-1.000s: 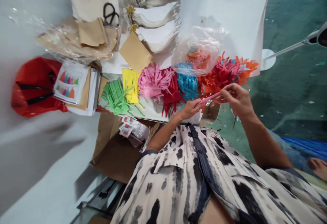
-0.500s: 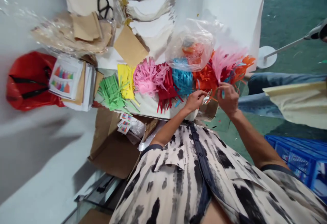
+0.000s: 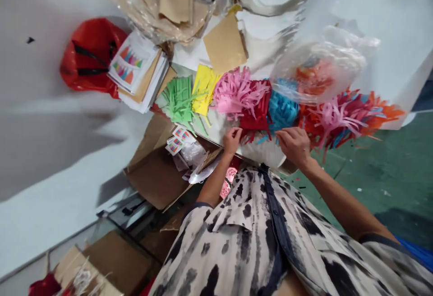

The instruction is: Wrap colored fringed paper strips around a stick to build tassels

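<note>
A row of fringed paper bundles lies along the table's near edge: green point(image 3: 181, 100), yellow point(image 3: 203, 89), pink point(image 3: 233, 91), dark red point(image 3: 256, 112) and blue point(image 3: 283, 107). On the right is a mixed heap of orange, pink and blue fringed paper point(image 3: 345, 118). My left hand point(image 3: 232, 139) is at the table edge below the pink and dark red bundles, fingers pinched together. Just below the blue bundle, my right hand point(image 3: 293, 144) has its fingers curled and closed. Whatever either hand pinches is too small or hidden to make out.
A clear plastic bag point(image 3: 320, 73) with orange paper rests behind the row. Brown envelopes point(image 3: 226, 43), white paper stacks point(image 3: 270, 28), printed cards point(image 3: 130, 64) and a red bag point(image 3: 93, 57) lie around. An open cardboard box point(image 3: 158, 170) stands below the table edge at left.
My right hand has let go of the pink fringed tassel, which now lies on the right heap. Both hands have moved left along the row; the view has shifted too.
</note>
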Motion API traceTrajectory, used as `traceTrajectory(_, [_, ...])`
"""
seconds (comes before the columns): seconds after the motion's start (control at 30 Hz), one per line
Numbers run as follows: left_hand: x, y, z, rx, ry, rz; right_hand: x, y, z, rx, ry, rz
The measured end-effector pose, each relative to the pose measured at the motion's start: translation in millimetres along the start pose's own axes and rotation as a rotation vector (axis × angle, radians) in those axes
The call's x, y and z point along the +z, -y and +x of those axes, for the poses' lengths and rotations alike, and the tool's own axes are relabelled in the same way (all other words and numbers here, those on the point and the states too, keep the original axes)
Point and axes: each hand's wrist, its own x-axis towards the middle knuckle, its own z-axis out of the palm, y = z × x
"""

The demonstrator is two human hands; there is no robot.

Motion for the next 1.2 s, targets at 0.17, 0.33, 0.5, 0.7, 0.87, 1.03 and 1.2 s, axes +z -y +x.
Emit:
traceTrajectory(0.17, [-39.7, 24.2, 44.1, -0.098, -0.214, -0.016, 66.8, 84.2, 127.3, -0.196, 0.179, 0.000])
traceTrajectory(0.33, [-51.2, 28.4, 69.4, -0.134, -0.260, -0.072, 107.0, 108.8, 182.4, -0.196, 0.366, -0.116])
traceTrajectory(0.5, [-58.8, 23.6, 78.4, -0.145, -0.270, -0.154, 105.8, 95.9, 186.2, -0.216, 0.309, -0.125])
traceTrajectory(0.7, [-63.1, 10.1, 93.0, -0.083, -0.268, -0.257, 87.7, 92.9, 191.9, -0.073, 0.199, 0.014])
traceTrajectory(0.87, [-62.5, -1.1, 104.9, -0.086, -0.230, -0.305, 76.8, 93.2, 196.9, -0.087, 0.215, 0.067])
traceTrajectory(1.03, [-62.8, -6.5, 111.2, -0.148, -0.195, -0.271, 75.5, 96.6, 194.4, -0.147, 0.191, 0.017])
traceTrajectory(1.2, [-66.0, -11.1, 109.0, -0.019, -0.211, -0.083, 78.4, 97.9, 189.2, -0.169, 0.201, -0.005])
